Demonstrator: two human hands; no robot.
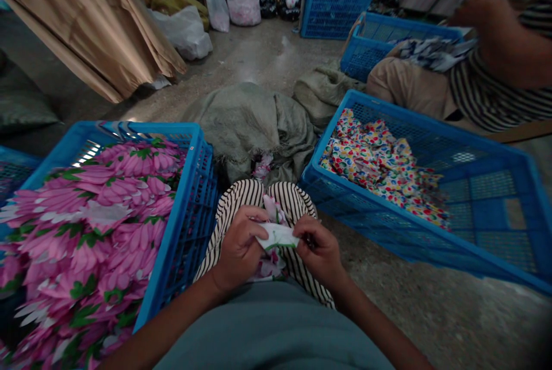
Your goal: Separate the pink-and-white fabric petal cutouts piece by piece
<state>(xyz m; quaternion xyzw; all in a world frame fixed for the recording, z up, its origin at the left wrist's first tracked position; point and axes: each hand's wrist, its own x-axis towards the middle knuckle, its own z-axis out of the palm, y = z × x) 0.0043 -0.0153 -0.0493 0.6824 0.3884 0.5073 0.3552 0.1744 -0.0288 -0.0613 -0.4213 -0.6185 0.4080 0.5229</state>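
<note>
The left hand (240,246) and the right hand (318,250) are both closed in a pinch on 1 small white fabric piece with a pink-and-green floral print (278,236), held over the lap, above the black-and-white striped trousers (254,197) and just beside further pieces of the same print lying on the thighs. The step in hand appears to be working the piece between the fingertips, turning or folding it. To do this well, keep the 2 pinches close together on opposite edges, hold the cloth taut enough to show its seam, and keep it over the lap so that nothing drops to the grey concrete floor (431,312). The blue plastic crate of pink petal-print fabric (190,232) stands touching the left knee; the blue plastic crate of multicoloured dotted fabric (388,243) stands near the right knee. Hard to make out: the fingertips are buried in the cloth, so the exact grip and the seam cannot be read; the scene is dim. A co-worker's striped sleeve (495,94) at the upper right is cut off by the picture's edge.
</note>
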